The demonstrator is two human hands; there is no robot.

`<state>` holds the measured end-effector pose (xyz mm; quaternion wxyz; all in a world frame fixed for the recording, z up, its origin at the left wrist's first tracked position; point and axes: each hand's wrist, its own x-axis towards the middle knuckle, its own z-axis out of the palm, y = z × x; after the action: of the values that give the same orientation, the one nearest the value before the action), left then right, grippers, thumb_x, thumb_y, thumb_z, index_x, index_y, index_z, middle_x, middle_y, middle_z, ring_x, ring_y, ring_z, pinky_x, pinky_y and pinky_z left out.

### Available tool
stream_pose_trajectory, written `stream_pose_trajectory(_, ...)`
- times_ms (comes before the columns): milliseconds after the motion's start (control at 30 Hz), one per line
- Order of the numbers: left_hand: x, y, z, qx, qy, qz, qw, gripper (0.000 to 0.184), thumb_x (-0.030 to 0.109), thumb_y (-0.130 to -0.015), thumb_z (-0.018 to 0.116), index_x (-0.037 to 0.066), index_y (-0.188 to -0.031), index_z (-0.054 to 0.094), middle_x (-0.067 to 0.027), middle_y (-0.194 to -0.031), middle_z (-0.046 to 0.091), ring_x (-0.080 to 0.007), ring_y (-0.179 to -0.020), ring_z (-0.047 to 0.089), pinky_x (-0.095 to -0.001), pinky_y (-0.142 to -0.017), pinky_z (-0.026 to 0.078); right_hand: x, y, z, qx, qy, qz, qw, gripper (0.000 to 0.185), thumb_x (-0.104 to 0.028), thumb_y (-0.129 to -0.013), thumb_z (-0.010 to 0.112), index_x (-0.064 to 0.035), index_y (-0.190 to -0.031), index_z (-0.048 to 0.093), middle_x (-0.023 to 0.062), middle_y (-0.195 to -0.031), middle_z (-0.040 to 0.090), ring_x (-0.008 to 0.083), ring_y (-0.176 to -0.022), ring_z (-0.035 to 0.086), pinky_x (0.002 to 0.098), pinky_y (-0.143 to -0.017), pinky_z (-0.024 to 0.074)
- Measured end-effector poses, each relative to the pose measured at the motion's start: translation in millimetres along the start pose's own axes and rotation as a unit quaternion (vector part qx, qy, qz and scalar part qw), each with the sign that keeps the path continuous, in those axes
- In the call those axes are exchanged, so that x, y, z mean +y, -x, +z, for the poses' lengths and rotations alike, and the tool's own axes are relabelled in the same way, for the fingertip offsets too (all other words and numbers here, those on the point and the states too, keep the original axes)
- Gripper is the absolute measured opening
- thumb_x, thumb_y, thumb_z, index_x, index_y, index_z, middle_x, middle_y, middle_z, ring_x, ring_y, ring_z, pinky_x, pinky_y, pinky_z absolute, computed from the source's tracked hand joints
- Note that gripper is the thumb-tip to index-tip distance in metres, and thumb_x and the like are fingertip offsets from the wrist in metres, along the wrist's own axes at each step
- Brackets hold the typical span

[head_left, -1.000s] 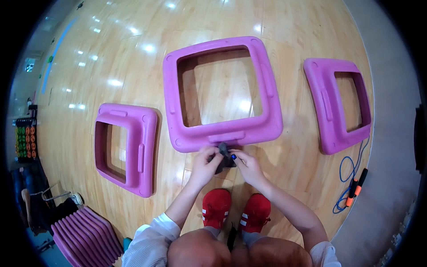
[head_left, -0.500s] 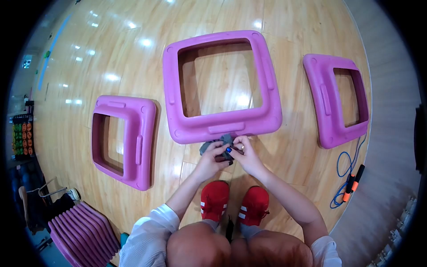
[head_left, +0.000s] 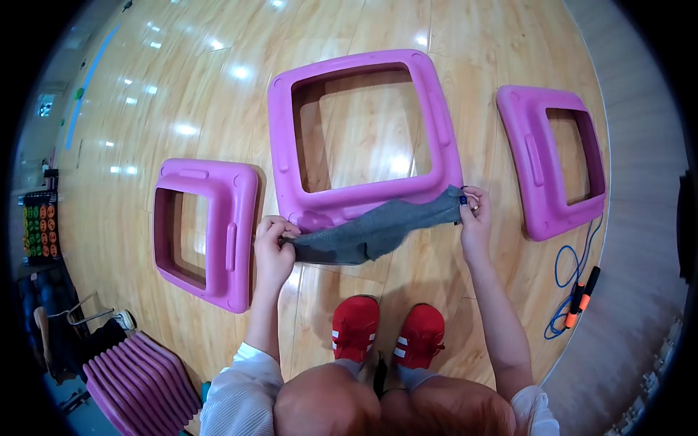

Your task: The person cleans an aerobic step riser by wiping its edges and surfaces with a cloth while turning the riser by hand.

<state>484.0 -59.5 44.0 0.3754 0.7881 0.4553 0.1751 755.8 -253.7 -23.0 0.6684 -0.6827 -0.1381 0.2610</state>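
A dark grey cloth (head_left: 371,229) is stretched out lengthwise between my two hands. Its left end is pinched by my left hand (head_left: 275,247), just below the lower left corner of the large pink square frame (head_left: 288,182). My right hand (head_left: 474,218) grips the other end, raised slightly higher, beside that frame's lower right corner. The cloth sags in the middle and covers part of the frame's near edge. Whether it touches the frame I cannot tell.
Pink frames lie at left (head_left: 236,247) and right (head_left: 534,163) on the wooden floor (head_left: 305,305). A blue skipping rope (head_left: 560,309) with orange-black handles rests at right. Stacked pink pieces (head_left: 142,378) stand at lower left. Red shoes (head_left: 356,327) are below the cloth.
My hands have moved apart, left and right, from close together at the frame's near edge. The bunched grey cloth is now spread into a long strip between them.
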Motion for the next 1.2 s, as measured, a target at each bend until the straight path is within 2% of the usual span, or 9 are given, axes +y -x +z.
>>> stream_pose_trajectory(200,37.1,-9.7,-22.1,-0.014,-0.017,0.047,0.999,0.032,-0.014,-0.061,0.044,0.003,-0.082,0.061,-0.0094,-0.094,0.053,-0.0255,-0.087,0.05,-0.0321,-0.07,0.042,-44.1,7.8,7.7,0.028,0.09,-0.069,0.993,0.026,0.001,-0.088,0.045,-0.0023,-0.113,0.051,0.006,-0.1,0.056,0.0127,-0.093,0.054,0.027,-0.082,0.0433)
stream_pose_trajectory(267,38.5,-30.3,-11.7,0.162,-0.204,0.152,0.954,0.035,-0.01,-0.065,0.049,0.005,-0.094,0.061,-0.0114,-0.105,0.053,-0.0286,-0.096,0.047,-0.0359,-0.081,0.04,-50.1,-8.5,7.4,0.046,0.149,-0.028,0.987,0.029,-0.002,-0.087,0.048,-0.0005,-0.116,0.05,0.0099,-0.104,0.056,0.0172,-0.096,0.054,0.03,-0.086,0.0423)
stream_pose_trajectory(333,25.3,-41.8,5.4,0.169,-0.226,0.149,0.948,0.041,-0.006,-0.067,0.054,0.005,-0.107,0.056,-0.015,-0.112,0.051,-0.0352,-0.104,0.045,-0.0417,-0.092,0.036,-43.9,-16.6,11.7,0.066,0.204,0.009,0.977,0.034,-0.004,-0.085,0.051,0.0012,-0.119,0.048,0.0138,-0.108,0.056,0.0217,-0.1,0.054,0.033,-0.089,0.0413)
stream_pose_trajectory(400,22.4,-31.2,42.2,0.129,-0.179,0.219,0.95,0.045,-0.006,-0.064,0.054,0.002,-0.108,0.054,-0.0181,-0.118,0.049,-0.0395,-0.111,0.045,-0.0455,-0.095,0.036,-21.9,-16.7,22.7,0.126,0.437,-0.235,0.859,0.046,-0.007,-0.08,0.056,0.0029,-0.124,0.045,0.0224,-0.12,0.051,0.0347,-0.108,0.05,0.0418,-0.094,0.0384)
stream_pose_trajectory(500,26.1,-2.4,102.7,-0.025,-0.191,0.252,0.948,0.056,0.01,-0.069,0.058,0.003,-0.124,0.047,-0.0203,-0.132,0.04,-0.041,-0.123,0.037,-0.0558,-0.103,0.025,-9.8,11.1,57.0,-0.078,0.508,-0.32,0.796,0.056,-0.017,-0.075,0.059,-0.0001,-0.127,0.044,0.0201,-0.133,0.042,0.0353,-0.124,0.038,0.0556,-0.1,0.0289)
stream_pose_trajectory(600,12.5,-20.3,136.6,0.007,-0.291,0.237,0.927,0.062,0.027,-0.075,0.058,0.003,-0.13,0.042,-0.0172,-0.137,0.038,-0.0333,-0.13,0.032,-0.0561,-0.101,0.025,7.4,6.5,78.8,-0.174,0.578,-0.325,0.728,0.059,-0.028,-0.075,0.063,-0.006,-0.127,0.047,0.0139,-0.136,0.041,0.0279,-0.128,0.035,0.0574,-0.103,0.0244)
stream_pose_trajectory(733,21.7,-26.2,125.0,-0.033,-0.264,0.234,0.935,0.058,0.027,-0.077,0.056,0.003,-0.128,0.044,-0.015,-0.132,0.043,-0.0299,-0.124,0.039,-0.0506,-0.102,0.024,6.3,-12.8,79.1,-0.166,0.572,-0.398,0.698,0.056,-0.03,-0.075,0.064,-0.0069,-0.123,0.05,0.0123,-0.124,0.049,0.0259,-0.12,0.042,0.0537,-0.101,0.0286)
stream_pose_trajectory(833,27.4,-40.7,122.7,-0.028,-0.27,0.243,0.931,0.049,0.027,-0.077,0.056,0.005,-0.12,0.049,-0.0107,-0.111,0.052,-0.0258,-0.106,0.047,-0.0444,-0.092,0.032,-1.6,-28.2,86.5,-0.172,0.537,-0.402,0.722,0.029,-0.03,-0.073,0.064,-0.0089,-0.093,0.057,0.0068,-0.084,0.053,0.0236,-0.085,0.051,0.0395,-0.079,0.0406)
stream_pose_trajectory(1200,15.8,-79.3,136.7,0.015,-0.265,0.261,0.928,0.018,0.023,-0.074,0.059,0.01,-0.066,0.049,-0.0043,-0.065,0.057,-0.0209,-0.059,0.058,-0.0331,-0.052,0.045,20.4,-54.3,100.0,-0.131,0.549,-0.382,0.732,0.015,-0.024,-0.074,0.059,-0.0115,-0.067,0.054,0.0043,-0.063,0.054,0.0215,-0.062,0.054,0.034,-0.057,0.0419)
